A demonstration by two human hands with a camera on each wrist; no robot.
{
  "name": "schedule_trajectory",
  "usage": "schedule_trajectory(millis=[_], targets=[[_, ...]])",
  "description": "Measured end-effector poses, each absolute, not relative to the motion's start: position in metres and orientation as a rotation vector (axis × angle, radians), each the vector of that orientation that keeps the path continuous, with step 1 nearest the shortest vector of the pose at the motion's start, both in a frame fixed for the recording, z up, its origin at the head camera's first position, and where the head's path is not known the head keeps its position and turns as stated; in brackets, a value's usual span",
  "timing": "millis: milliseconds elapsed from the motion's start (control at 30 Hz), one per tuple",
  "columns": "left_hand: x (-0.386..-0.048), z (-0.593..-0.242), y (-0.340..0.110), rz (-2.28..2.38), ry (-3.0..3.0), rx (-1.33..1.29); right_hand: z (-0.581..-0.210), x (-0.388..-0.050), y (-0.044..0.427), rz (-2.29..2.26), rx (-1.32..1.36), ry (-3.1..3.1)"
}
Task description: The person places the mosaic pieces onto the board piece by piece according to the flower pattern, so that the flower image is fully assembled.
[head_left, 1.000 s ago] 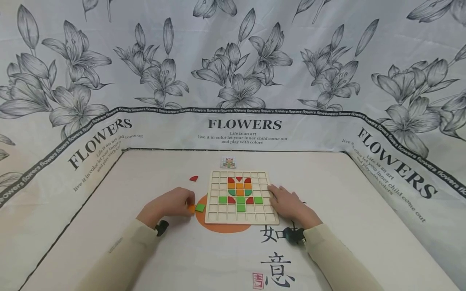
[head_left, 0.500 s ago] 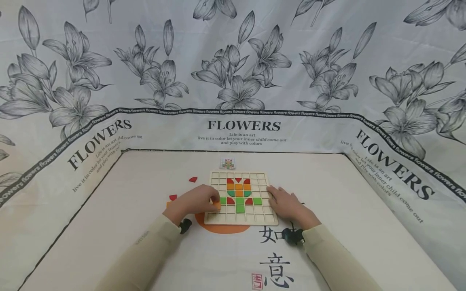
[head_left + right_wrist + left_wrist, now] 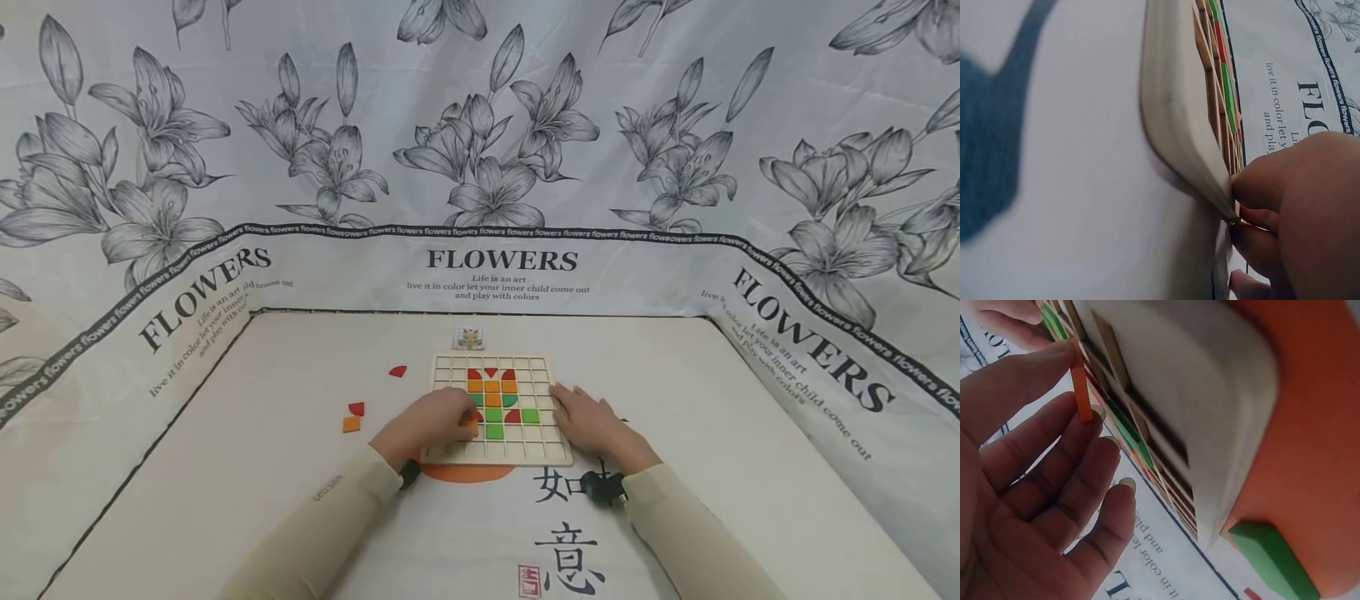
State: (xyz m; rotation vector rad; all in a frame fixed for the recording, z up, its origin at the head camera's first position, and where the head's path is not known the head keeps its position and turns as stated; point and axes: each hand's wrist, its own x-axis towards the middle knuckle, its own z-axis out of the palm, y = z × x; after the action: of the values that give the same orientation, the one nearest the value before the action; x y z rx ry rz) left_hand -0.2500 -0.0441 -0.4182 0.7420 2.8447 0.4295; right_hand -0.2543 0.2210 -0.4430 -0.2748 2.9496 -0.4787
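My left hand [image 3: 433, 419] pinches an orange tile [image 3: 1082, 387] between thumb and fingertips, over the lower left part of a wooden grid board [image 3: 551, 455]. The tile stands on edge in the left wrist view. Red, orange and green pieces lie in the board's cells in a flower-like pattern, with a green square [image 3: 495, 431] lowest. My left hand hides some cells. At the board's right edge my right hand [image 3: 600, 423] grips the rim, with the thumb [image 3: 1260, 181] on top and fingers lower down at the edge.
Left of the board lie a red quarter-round piece [image 3: 398, 371], another red piece [image 3: 356, 408] and an orange square [image 3: 352, 424]. A loose green tile [image 3: 1272, 559] lies beside the board. Behind the board is a small pattern card [image 3: 468, 337].
My left hand has carried the orange tile rightward from the table to over the board. The red piece and orange square at the left have come into sight. My right hand stays put.
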Motion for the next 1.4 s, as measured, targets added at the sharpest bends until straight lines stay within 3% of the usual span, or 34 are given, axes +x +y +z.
schedule_trajectory(millis=[733,1400], targets=[[-0.238,-0.419,-0.04,0.386,2.81,0.703,-0.443,-0.253,0.221,-0.484,-0.276,2.944],[-0.245,-0.412,-0.108,0.465,2.839,0.552,-0.44,-0.251,0.22,-0.475,-0.287,2.952]])
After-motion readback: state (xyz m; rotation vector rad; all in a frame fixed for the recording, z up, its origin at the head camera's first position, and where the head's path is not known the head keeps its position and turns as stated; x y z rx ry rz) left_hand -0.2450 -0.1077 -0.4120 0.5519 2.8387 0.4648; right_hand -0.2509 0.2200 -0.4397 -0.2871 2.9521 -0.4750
